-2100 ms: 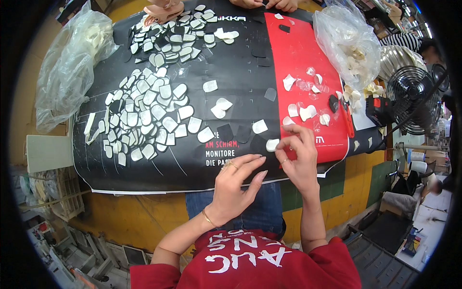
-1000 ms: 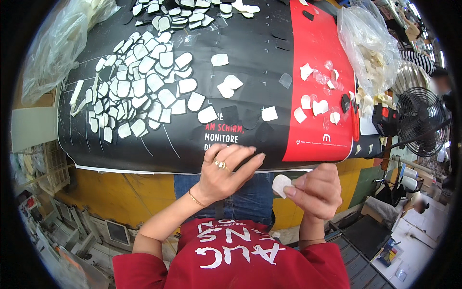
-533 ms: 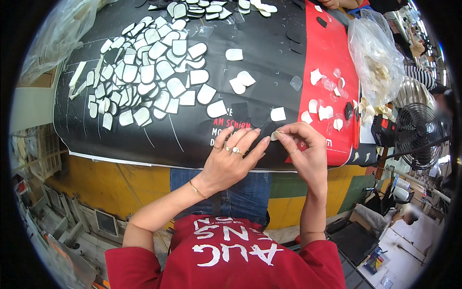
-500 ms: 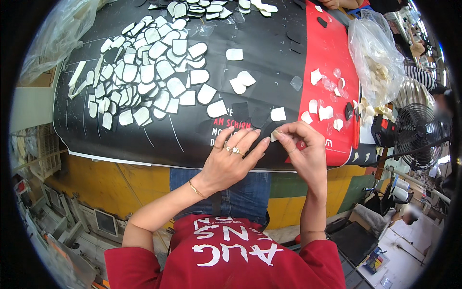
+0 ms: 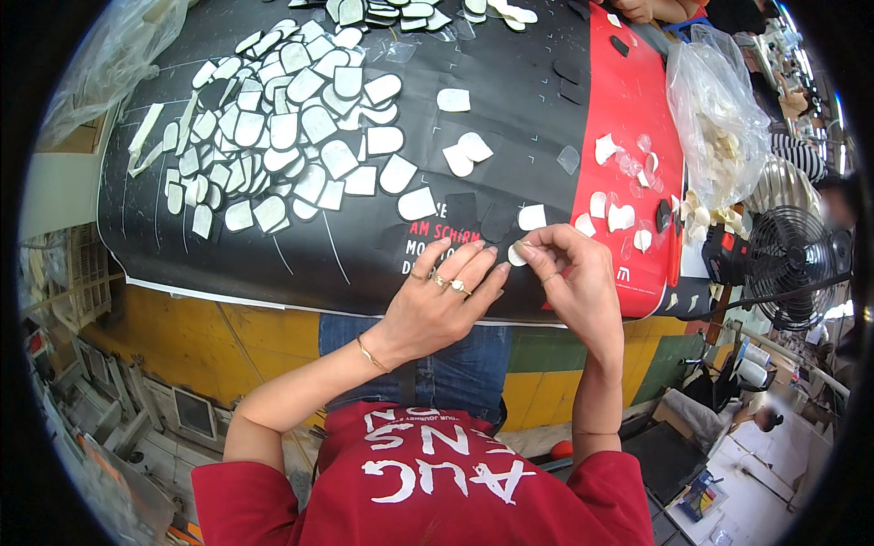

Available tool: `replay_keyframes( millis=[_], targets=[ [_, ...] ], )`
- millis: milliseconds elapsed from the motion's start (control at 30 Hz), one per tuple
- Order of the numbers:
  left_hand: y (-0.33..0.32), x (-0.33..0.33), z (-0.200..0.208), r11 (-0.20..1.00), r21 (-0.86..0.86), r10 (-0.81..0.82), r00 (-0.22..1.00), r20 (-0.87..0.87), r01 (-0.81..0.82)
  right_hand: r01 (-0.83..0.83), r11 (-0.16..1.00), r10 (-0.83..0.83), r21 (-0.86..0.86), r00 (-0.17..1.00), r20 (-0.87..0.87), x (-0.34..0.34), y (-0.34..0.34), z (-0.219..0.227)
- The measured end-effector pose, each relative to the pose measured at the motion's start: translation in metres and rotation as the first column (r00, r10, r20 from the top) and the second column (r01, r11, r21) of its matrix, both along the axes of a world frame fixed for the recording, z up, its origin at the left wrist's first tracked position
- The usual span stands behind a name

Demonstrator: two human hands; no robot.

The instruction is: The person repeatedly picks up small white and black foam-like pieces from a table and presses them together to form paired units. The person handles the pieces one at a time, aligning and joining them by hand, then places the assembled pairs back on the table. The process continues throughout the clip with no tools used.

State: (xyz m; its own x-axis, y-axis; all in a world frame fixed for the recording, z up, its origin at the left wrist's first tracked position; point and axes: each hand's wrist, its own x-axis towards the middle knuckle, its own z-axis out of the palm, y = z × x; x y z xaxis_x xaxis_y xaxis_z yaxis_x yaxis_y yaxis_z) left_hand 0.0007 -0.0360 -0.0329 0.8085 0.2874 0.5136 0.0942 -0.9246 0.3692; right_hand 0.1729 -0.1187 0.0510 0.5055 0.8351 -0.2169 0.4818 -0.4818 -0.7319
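Between the thumb and forefinger of my right hand (image 5: 583,275) is a small rounded white piece (image 5: 516,256), pinched just above the black sheet near the table's front edge. My left hand (image 5: 446,287) lies beside it, fingers stretched and slightly apart, fingertips down on the black sheet and nothing visible in its grip. Beyond my fingertips are dark flat pieces (image 5: 496,221) that barely stand out from the sheet. A white piece (image 5: 532,217) with a rounded end rests just past my right hand. Another white piece with a dark rim (image 5: 417,204) lies beyond my left hand.
A large heap of dark-rimmed white pieces (image 5: 273,136) covers the left of the table. On the red area (image 5: 628,91), several white scraps and clear films lie scattered. A plastic bag of cream scraps (image 5: 719,127) and a fan (image 5: 790,264) stand at right. Another person's hand (image 5: 635,9) shows at the far edge.
The small white piece in my right fingers has turned from nearly edge-on to show its pale face. My left hand has stayed almost still. The whole view has shifted slightly.
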Motion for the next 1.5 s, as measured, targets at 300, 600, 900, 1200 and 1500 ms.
replay_keyframes(
  millis=[300, 600, 900, 1200, 1500],
  targets=[
    [-0.001, 0.0, 0.0, 1.0, 0.004, 0.008, 1.0, -0.001, -0.008, -0.021, 1.0, 0.02, 0.003, 0.999, 0.044, -0.001, -0.001, -0.002],
    [-0.002, 0.004, 0.004, 0.999, 0.019, 0.031, 0.999, -0.032, -0.031, -0.027, 0.999, 0.022, 0.041, 0.995, 0.099, -0.004, -0.002, -0.006],
    [-0.001, 0.005, 0.007, 0.999, -0.004, 0.031, 0.998, -0.056, -0.031, 0.16, 0.981, -0.169, 0.112, 0.982, 0.079, -0.006, -0.002, -0.016],
    [0.001, 0.006, 0.002, 1.0, 0.02, 0.012, 0.999, -0.031, -0.011, 0.231, 0.971, -0.229, 0.066, 0.973, -0.041, 0.002, 0.0, -0.019],
    [0.006, 0.001, -0.003, 0.983, 0.132, -0.136, 0.989, 0.064, 0.127, 0.393, 0.902, -0.404, 0.177, 0.915, 0.024, 0.002, -0.013, -0.027]
  ],
)
